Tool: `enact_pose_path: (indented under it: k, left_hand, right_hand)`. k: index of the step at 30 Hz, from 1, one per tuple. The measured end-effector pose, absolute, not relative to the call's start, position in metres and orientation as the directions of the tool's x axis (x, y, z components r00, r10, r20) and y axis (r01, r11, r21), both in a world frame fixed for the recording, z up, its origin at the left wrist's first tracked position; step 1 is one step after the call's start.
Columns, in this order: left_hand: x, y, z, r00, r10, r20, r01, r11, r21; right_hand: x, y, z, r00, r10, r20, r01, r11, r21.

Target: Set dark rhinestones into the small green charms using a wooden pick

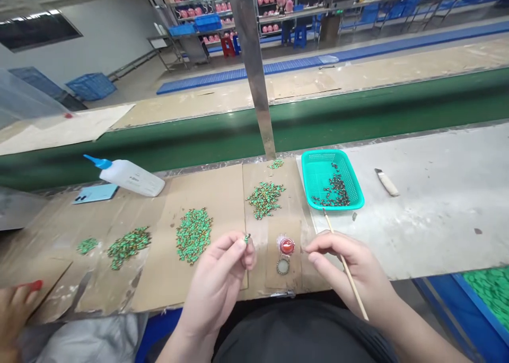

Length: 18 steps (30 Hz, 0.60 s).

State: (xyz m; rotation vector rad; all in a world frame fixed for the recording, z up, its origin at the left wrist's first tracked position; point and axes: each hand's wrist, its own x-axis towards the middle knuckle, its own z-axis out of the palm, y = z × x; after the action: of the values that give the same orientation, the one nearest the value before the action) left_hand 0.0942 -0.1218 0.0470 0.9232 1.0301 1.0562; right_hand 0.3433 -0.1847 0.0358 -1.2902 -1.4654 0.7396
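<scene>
Green and dark, the tiny elongated piece (247, 238) sits pinched in my left grip (220, 279); my right grip (360, 265) carries the slender pale wooden, dark-tipped stick (350, 276), finger and thumb parted. I'd pinch lightly, leaving most of its surface uncovered

Left hand (218, 275) pinching a small green piece (247, 239); right hand (363, 265) holding a thin stick (351, 280). Between them: red-filled round cup (287, 246) and grey disc (283, 266) on cardboard. Green piles (194, 236) mostly left, teal basket (317, 168) of dark bits beyond right hand.
</scene>
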Motion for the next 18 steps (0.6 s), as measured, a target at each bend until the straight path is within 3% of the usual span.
enact_pose_path:
  k: [5,11,14,18]
  left_hand:
    - [0.104,-0.126,0.057,0.162,0.928,-0.334,-0.332,0.370,0.867]
    - [0.106,-0.130,0.054,0.102,0.942,-0.319,-0.304,0.335,0.892]
    - [0.104,-0.119,0.036,0.041,0.970,-0.239,-0.195,0.242,0.950]
    - [0.106,-0.084,-0.004,-0.026,0.995,-0.096,0.105,0.098,0.990]
  right_hand:
    - [0.349,-0.187,0.035,0.051,0.955,0.292,0.356,0.256,-0.899]
    - [0.349,-0.189,0.032,0.047,0.961,0.272,0.339,0.241,-0.909]
    - [0.351,-0.191,0.029,0.045,0.963,0.264,0.336,0.235,-0.912]
    - [0.353,-0.194,0.021,0.051,0.974,0.220,0.366,0.187,-0.912]
